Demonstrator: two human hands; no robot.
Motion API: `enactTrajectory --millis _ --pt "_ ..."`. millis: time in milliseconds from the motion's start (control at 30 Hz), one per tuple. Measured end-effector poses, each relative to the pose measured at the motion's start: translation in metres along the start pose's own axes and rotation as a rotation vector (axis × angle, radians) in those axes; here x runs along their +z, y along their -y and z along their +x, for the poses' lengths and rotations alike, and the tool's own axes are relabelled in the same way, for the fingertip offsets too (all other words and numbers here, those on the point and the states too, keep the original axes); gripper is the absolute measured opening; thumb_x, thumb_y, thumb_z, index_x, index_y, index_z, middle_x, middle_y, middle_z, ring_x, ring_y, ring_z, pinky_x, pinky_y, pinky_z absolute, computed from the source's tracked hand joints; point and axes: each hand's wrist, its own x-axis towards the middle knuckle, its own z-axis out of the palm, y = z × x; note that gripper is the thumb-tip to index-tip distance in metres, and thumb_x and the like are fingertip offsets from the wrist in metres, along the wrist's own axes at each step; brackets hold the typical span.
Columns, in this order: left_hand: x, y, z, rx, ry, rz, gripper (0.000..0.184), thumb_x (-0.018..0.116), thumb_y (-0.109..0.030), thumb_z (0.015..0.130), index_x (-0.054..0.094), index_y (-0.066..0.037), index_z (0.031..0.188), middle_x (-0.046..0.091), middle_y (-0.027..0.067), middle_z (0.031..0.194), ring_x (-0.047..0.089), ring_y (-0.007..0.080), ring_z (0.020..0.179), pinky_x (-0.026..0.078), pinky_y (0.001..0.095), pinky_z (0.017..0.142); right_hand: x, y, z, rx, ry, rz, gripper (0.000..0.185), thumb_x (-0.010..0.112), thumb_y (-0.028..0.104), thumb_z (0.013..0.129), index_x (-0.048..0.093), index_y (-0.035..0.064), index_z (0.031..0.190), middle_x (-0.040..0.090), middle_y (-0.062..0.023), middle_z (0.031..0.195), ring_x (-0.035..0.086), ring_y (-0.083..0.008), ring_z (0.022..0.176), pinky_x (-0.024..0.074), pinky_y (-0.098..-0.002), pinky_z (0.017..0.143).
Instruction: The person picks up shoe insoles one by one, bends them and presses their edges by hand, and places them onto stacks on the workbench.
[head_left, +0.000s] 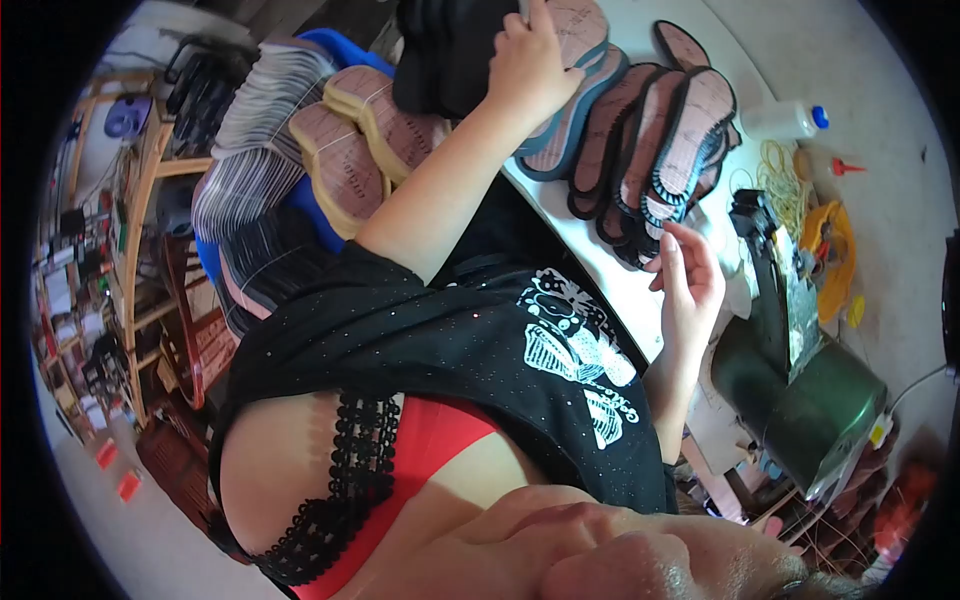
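Observation:
My left hand (530,62) reaches over the far end of the table, beside a stack of black soles (440,55). Its fingers are curled around a small pale piece near the top edge, too cut off to name. Close to its thumb lie pink-topped insoles with grey-blue edges (578,40). My right hand (690,275) is by the near end of a row of pink insoles with dark edges (697,130). Its fingers are loosely bent and apart, with nothing visible in them. A black-and-white striped edge (660,205) shows on the insole closest to its fingertips.
Tied cream-edged soles (345,165) and bundled grey layers (260,190) fill a blue container (325,215) on the left. On the right are a white bottle (785,120), yellowish cord (778,170), a yellow holder with tools (830,245) and a dark green machine (800,400). Wooden shelving (140,230) stands far left.

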Motion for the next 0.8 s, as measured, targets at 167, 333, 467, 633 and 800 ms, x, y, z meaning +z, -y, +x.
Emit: enactTrajectory --millis 167,333,467,633,800 --pt "-0.008 0.001 -0.002 0.099 -0.151 0.2 0.09 0.074 -0.011 0.071 0.02 0.006 0.141 0.047 0.0275 0.115 0.054 0.0417 0.102 0.046 0.0462 0.088 -0.002 0.011 -0.011 -0.04 -0.027 0.023 0.02 0.059 0.006 0.092 0.06 -0.0042 0.108 0.065 -0.0073 0.086 0.06 -0.0093 0.074 0.0485 -0.0218 0.064" --pt "-0.014 -0.053 -0.03 0.248 -0.038 -0.475 0.091 0.077 -0.025 0.069 0.027 0.009 0.137 0.05 0.0281 0.123 0.054 0.0339 0.114 0.043 0.0374 0.098 0.0 0.019 -0.008 -0.295 -0.007 0.068 0.048 0.064 0.005 0.087 0.045 -0.0017 0.13 0.057 -0.0133 0.117 0.055 -0.0176 0.104 0.0442 -0.0317 0.089" --pt "0.005 -0.1 -0.082 0.381 0.216 -0.764 0.116 0.086 -0.041 0.061 0.018 0.014 0.138 0.048 0.0285 0.122 0.051 0.0339 0.115 0.041 0.0373 0.099 0.001 0.017 -0.018 -0.272 -0.277 0.008 0.054 0.066 0.0 0.083 0.042 -0.0016 0.132 0.055 -0.0107 0.12 0.054 -0.0162 0.106 0.0422 -0.0304 0.092" --pt "0.014 -0.117 -0.075 0.207 0.592 -1.212 0.071 0.08 -0.041 0.07 0.055 0.012 0.111 0.065 0.0205 0.098 0.063 0.0233 0.086 0.05 0.032 0.078 -0.03 0.011 -0.039 -0.254 -0.386 0.193 0.053 0.069 0.003 0.078 0.048 -0.0063 0.126 0.06 -0.0173 0.114 0.059 -0.0207 0.1 0.0457 -0.0325 0.091" --pt "0.022 -0.14 -0.104 -0.092 1.059 -1.642 0.041 0.073 -0.029 0.08 0.064 0.008 0.096 0.068 0.0131 0.079 0.063 0.0158 0.072 0.048 0.0299 0.066 -0.063 -0.02 -0.047 -0.309 -0.384 0.245 0.047 0.066 0.011 0.081 0.049 -0.0065 0.122 0.06 -0.0162 0.111 0.059 -0.0204 0.097 0.0455 -0.033 0.089"
